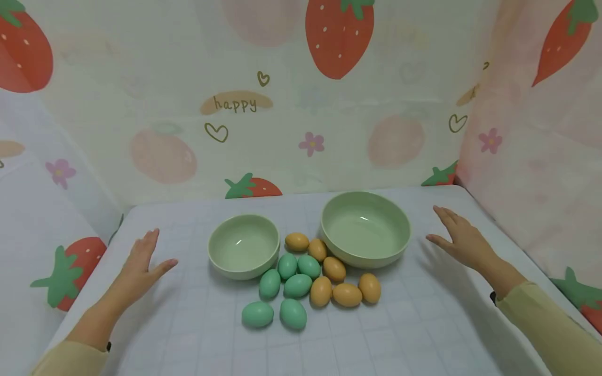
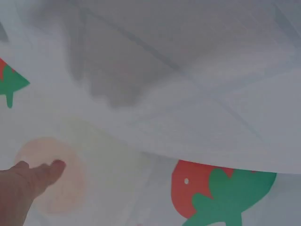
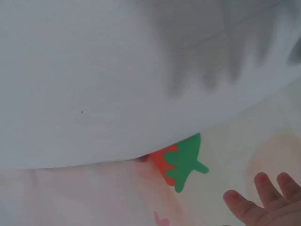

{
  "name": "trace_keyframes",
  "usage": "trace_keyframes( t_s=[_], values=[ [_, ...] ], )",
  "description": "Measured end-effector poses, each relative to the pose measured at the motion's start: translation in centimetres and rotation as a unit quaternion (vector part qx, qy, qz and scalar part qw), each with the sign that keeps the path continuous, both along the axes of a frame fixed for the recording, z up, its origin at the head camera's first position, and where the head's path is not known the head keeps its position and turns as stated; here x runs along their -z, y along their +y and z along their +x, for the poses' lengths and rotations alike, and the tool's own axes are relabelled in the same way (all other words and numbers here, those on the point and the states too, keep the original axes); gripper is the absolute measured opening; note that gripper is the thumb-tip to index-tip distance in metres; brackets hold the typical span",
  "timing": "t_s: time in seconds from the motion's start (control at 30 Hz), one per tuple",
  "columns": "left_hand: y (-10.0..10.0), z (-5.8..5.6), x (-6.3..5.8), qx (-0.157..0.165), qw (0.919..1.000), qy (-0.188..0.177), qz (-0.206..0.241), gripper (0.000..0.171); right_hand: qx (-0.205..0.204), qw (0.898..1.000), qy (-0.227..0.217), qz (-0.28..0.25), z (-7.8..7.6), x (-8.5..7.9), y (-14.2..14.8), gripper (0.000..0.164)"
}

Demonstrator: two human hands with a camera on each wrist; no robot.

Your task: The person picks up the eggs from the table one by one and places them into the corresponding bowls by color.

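My left hand [image 1: 138, 270] hovers over the left part of the table, fingers straight and thumb apart, holding nothing. On the other side my right hand [image 1: 463, 241] is held out the same way, to the right of the large green bowl [image 1: 366, 230]. A smaller green bowl [image 1: 243, 245] stands left of it. Several green eggs [image 1: 298, 286] lie loose below the small bowl. Several orange-brown eggs [image 1: 347, 295] are grouped beside them, under and left of the large bowl. Fingers of the left hand [image 2: 33, 181] and right hand [image 3: 263, 205] show in the wrist views.
A white checked cloth [image 1: 197, 334] covers the table. Behind it hangs a curtain [image 1: 291, 115] printed with strawberries, hearts and flowers; similar sheets close off the left and right sides. The two bowls stand toward the back, with the eggs in front and between them.
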State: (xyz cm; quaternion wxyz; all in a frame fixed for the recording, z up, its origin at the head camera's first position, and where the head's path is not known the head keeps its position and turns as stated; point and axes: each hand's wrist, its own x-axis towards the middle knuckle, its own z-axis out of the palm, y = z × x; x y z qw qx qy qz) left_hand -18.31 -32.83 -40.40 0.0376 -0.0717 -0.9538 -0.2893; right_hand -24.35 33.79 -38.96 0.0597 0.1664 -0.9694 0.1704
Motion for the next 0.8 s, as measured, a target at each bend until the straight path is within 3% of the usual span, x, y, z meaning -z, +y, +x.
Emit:
trace_keyframes(
  t_s=[0.13, 0.27, 0.5, 0.63, 0.8],
  values=[
    [1.4, -0.4, -0.1, 0.031, 0.9943, -0.046, 0.091, 0.093, -0.026, 0.999, 0.030, -0.019, 1.1, -0.3, -0.6, 0.072],
    [2.9, -1.0, -0.2, 0.045, 0.9803, -0.099, 0.165, 0.095, -0.066, 0.995, 0.064, -0.042, 1.7, -0.5, -1.2, 0.063],
    [4.2, -2.2, 0.3, 0.060, 0.9567, -0.151, 0.242, 0.096, -0.184, 0.968, 0.129, -0.114, 1.6, 0.0, -2.1, 0.060],
    [5.0, -3.0, 0.8, 0.077, 0.9461, -0.163, 0.269, 0.094, -0.225, 0.957, 0.117, -0.138, 2.1, 0.4, -2.1, 0.061],
    [5.7, -3.4, 0.9, 0.089, 0.9349, -0.171, 0.298, 0.093, -0.257, 0.952, 0.073, -0.149, 3.0, 0.9, -2.6, 0.058]
  ],
)
